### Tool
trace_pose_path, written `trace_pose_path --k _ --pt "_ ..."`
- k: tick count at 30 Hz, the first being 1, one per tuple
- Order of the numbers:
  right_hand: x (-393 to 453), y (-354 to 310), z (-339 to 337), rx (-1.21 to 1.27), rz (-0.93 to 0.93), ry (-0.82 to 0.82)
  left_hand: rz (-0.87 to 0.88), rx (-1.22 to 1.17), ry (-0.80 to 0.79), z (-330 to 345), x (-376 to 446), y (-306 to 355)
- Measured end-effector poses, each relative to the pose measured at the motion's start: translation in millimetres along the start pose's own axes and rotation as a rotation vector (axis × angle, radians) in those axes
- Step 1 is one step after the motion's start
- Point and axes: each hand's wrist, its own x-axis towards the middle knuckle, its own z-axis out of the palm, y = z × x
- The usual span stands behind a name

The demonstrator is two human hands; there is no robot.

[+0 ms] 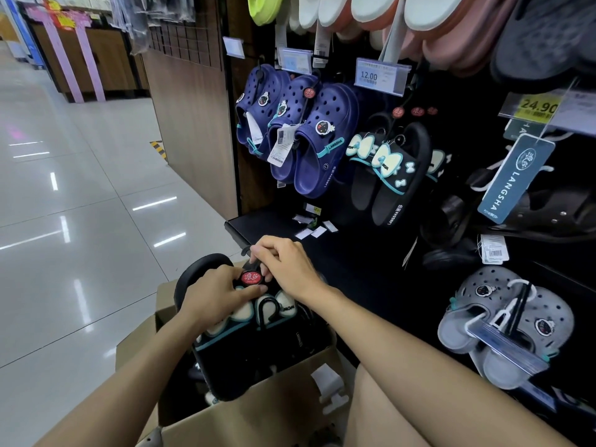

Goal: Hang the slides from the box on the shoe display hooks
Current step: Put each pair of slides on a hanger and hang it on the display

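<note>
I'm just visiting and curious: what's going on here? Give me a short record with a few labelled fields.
place: shop aisle beside a shoe display
box: open cardboard box on the floor
in hand: pair of black slides with pale bows, above the box
left hand: grips the slides, thumb by the red round tag
right hand: pinches the black hanger hook
already hung: matching black bow slides, next to navy clogs
step: pair not yet hung

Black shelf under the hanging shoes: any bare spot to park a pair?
The black shelf is bare along its front-left edge, between the paper tags and the hands. To the right it's crowded: dark shoes and grey clogs. The box is full.
</note>
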Motion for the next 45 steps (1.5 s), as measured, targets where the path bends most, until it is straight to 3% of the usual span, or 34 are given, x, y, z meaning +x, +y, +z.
trace_pose_path --k 11,17,22,36,45 --pt "-7.1 8.9 -10.1 -0.262 -0.039 -0.292 -0.138 -0.001 0.155 -18.7 -5.2 -22.9" --pt "-3.0 10.7 -4.2 -0.332 -0.106 -0.296 -0.141 -0.044 0.109 -19.0 -5.6 -29.4" --pt "-2.4 12.3 2.7 -0.394 -0.013 -0.335 -0.117 -0.124 0.080 -16.4 -5.0 -32.2" --pt "-0.4 10.9 -7.8 -0.335 0.168 -0.043 0.056 -0.145 0.067 -3.2 -0.6 -25.9" --pt "-2.9 4.1 -21.3 -0.264 0.158 0.123 0.039 0.051 0.050 3.9 -3.4 -11.0"
